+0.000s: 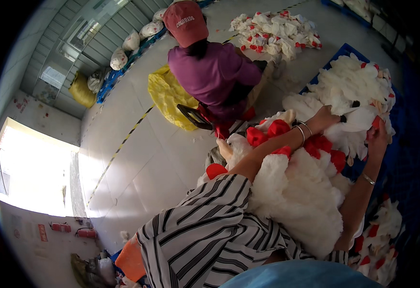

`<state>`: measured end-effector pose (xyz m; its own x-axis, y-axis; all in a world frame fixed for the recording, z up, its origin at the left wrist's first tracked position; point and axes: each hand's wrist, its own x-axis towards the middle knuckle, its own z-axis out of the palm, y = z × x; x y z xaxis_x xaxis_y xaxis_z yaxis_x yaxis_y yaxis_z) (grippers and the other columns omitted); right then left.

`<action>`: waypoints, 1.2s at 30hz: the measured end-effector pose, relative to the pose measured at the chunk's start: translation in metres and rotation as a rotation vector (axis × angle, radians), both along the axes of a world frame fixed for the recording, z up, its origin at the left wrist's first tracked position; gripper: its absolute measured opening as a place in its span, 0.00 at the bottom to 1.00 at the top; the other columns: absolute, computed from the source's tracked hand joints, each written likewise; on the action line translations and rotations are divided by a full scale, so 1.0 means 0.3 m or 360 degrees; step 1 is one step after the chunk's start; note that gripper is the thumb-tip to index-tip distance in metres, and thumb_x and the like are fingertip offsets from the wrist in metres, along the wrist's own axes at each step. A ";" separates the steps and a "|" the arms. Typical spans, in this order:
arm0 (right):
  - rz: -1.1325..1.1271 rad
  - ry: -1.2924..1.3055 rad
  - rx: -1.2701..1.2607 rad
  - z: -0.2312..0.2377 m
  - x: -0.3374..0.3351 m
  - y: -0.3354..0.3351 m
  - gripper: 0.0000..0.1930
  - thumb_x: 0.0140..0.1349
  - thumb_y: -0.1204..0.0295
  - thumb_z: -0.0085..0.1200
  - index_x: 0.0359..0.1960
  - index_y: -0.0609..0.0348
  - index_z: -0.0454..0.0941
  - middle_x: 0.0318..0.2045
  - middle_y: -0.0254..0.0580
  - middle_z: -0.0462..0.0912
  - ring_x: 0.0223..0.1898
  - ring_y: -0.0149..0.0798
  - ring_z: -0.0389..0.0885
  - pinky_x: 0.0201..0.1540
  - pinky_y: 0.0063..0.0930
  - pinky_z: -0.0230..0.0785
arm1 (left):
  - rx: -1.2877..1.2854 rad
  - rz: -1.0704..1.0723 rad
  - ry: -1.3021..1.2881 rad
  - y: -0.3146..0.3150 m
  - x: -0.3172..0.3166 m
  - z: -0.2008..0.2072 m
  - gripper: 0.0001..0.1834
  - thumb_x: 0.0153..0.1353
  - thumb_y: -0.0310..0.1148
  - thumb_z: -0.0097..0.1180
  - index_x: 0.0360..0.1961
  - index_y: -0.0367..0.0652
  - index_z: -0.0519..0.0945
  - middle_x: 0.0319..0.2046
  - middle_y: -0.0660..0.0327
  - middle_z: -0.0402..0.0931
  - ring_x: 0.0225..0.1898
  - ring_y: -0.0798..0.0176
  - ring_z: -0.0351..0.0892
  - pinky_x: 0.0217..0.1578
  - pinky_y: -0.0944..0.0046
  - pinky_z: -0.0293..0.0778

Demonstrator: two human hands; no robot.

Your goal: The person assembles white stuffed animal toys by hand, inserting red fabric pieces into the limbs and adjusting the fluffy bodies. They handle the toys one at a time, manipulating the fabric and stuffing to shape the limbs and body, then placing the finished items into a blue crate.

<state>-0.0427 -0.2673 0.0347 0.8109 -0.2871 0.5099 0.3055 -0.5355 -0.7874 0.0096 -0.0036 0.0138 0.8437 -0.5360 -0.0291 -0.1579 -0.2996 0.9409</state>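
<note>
White plush skins (301,192) with red patches lie in a heap over my lap and the striped cloth (195,230). My left arm reaches across them, and my left hand (322,119) is closed at the edge of a white plush piece (356,119) with black tips. What its fingers pinch is partly hidden. To its right, my right hand (377,135) is closed around a small red fabric part (376,122) of a plush skin. Both hands are over the large pile of white plush skins (334,79).
Ahead, a person (210,72) in a purple top and red cap sits low beside a yellow sheet (171,96). Another plush pile (274,33) lies on the floor beyond. Blue pallet edges (346,50) border the near pile. More skins (378,245) lie at lower right.
</note>
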 end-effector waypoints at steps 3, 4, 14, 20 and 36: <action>0.0103 0.0086 0.0815 -0.020 0.002 -0.036 0.18 0.61 0.81 0.52 0.54 0.61 0.73 0.31 0.46 0.80 0.29 0.40 0.78 0.35 0.34 0.72 | 0.0106 -0.0191 0.0006 0.000 -0.012 0.019 0.24 0.59 0.43 0.57 0.45 0.29 0.74 0.32 0.53 0.78 0.34 0.60 0.80 0.34 0.61 0.75; 0.0248 0.0122 0.1165 -0.015 0.001 -0.060 0.17 0.62 0.80 0.52 0.54 0.61 0.73 0.31 0.46 0.80 0.29 0.39 0.78 0.34 0.33 0.72 | 0.0144 -0.0261 0.0013 0.002 -0.015 0.026 0.24 0.59 0.42 0.57 0.45 0.29 0.74 0.32 0.54 0.78 0.34 0.60 0.80 0.34 0.61 0.75; 0.0593 0.0236 0.1240 0.118 -0.038 0.175 0.24 0.62 0.64 0.55 0.55 0.69 0.72 0.46 0.42 0.80 0.50 0.43 0.75 0.57 0.32 0.63 | -0.0448 0.0160 0.0453 0.015 0.003 0.151 0.19 0.60 0.38 0.56 0.46 0.33 0.75 0.32 0.56 0.77 0.33 0.60 0.79 0.33 0.60 0.75; 0.0532 0.0888 -0.0037 0.064 -0.006 0.134 0.28 0.59 0.60 0.53 0.57 0.67 0.72 0.51 0.49 0.79 0.53 0.46 0.75 0.57 0.34 0.63 | -0.1286 -0.0099 0.0478 -0.086 0.128 0.346 0.19 0.60 0.39 0.57 0.45 0.34 0.75 0.34 0.57 0.78 0.32 0.61 0.80 0.33 0.57 0.74; -0.0054 0.0970 -0.0189 -0.203 0.231 -0.294 0.32 0.64 0.47 0.48 0.54 0.67 0.76 0.54 0.62 0.76 0.55 0.51 0.75 0.57 0.33 0.63 | -0.0322 0.0428 0.0096 -0.125 0.101 -0.106 0.14 0.58 0.35 0.54 0.32 0.32 0.75 0.28 0.51 0.80 0.27 0.57 0.78 0.33 0.57 0.73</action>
